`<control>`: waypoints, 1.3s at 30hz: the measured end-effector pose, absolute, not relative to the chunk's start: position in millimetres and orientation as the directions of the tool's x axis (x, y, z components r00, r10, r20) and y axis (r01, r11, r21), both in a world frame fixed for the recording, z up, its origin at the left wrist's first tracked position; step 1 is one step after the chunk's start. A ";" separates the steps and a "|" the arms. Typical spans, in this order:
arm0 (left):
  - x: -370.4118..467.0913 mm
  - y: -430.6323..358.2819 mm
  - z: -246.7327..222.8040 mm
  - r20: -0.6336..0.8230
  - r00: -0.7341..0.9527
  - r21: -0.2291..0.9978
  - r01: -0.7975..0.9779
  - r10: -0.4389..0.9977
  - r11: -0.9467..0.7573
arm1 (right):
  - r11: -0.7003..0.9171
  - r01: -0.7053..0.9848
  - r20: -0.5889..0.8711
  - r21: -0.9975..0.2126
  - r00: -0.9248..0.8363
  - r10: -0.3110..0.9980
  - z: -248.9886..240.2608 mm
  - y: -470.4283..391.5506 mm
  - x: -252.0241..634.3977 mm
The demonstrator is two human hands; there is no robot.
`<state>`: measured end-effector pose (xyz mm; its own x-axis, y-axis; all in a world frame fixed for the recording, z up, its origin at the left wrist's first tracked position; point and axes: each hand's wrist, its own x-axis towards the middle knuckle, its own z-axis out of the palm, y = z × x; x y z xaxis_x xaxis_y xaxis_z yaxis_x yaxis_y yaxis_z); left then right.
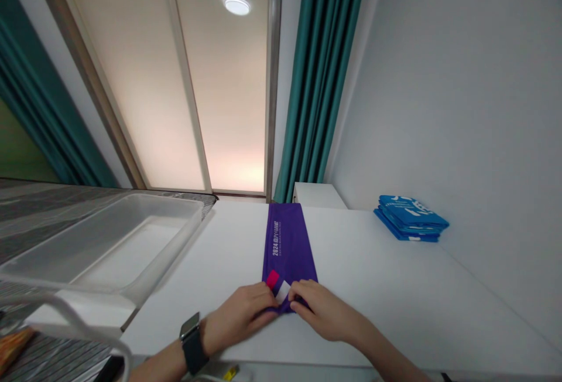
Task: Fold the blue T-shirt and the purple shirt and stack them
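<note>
A long, folded strip of purple fabric (pixel 290 235) lies flat on the white table, with white lettering that includes "2024" along its left side. Its near end carries a pink patch and a white patch. My left hand (pixel 248 310), with a dark watch on the wrist, has its fingers closed on the near left corner beside the pink patch. At the near right corner, my right hand (pixel 318 309) pinches the fabric next to the white patch. The underside of the fabric and some fingertips are hidden.
A neat stack of folded blue fabric pieces (pixel 410 219) sits at the table's (pixel 360 265) right, by the wall. To the left stands a translucent plastic bin (pixel 167 259). A pale cable (pixel 79 326) curves at the lower left. A white cabinet (pixel 319 195) stands behind.
</note>
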<state>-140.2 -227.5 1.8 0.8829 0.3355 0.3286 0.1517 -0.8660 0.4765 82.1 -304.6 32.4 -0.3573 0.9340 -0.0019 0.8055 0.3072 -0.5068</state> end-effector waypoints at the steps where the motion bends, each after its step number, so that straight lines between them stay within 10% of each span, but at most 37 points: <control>1: -138.4 -227.8 2.7 0.326 0.867 0.510 0.174 0.377 -0.842 | 0.298 0.806 0.017 -0.511 -0.337 0.941 29.3 -308.3 80.9; 8: -130.0 -226.0 4.7 0.274 0.761 0.688 0.273 0.588 -0.673 | 0.294 0.911 0.152 -0.290 -0.259 0.954 2.4 -321.9 69.5; 15: -137.2 -227.8 14.0 0.385 0.811 0.616 0.129 0.440 -0.777 | 0.330 0.930 0.122 -0.163 -0.313 0.942 5.4 -315.7 75.0; 26: -144.5 -237.0 27.5 0.280 0.929 0.457 0.092 0.241 -0.885 | 0.337 0.872 -0.075 -0.354 -0.386 0.919 41.7 -321.7 79.3; 39: -132.7 -224.1 43.8 0.117 0.767 0.817 0.287 0.631 -0.500 | 0.323 0.711 -0.099 -0.625 -0.482 0.870 86.5 -284.9 96.5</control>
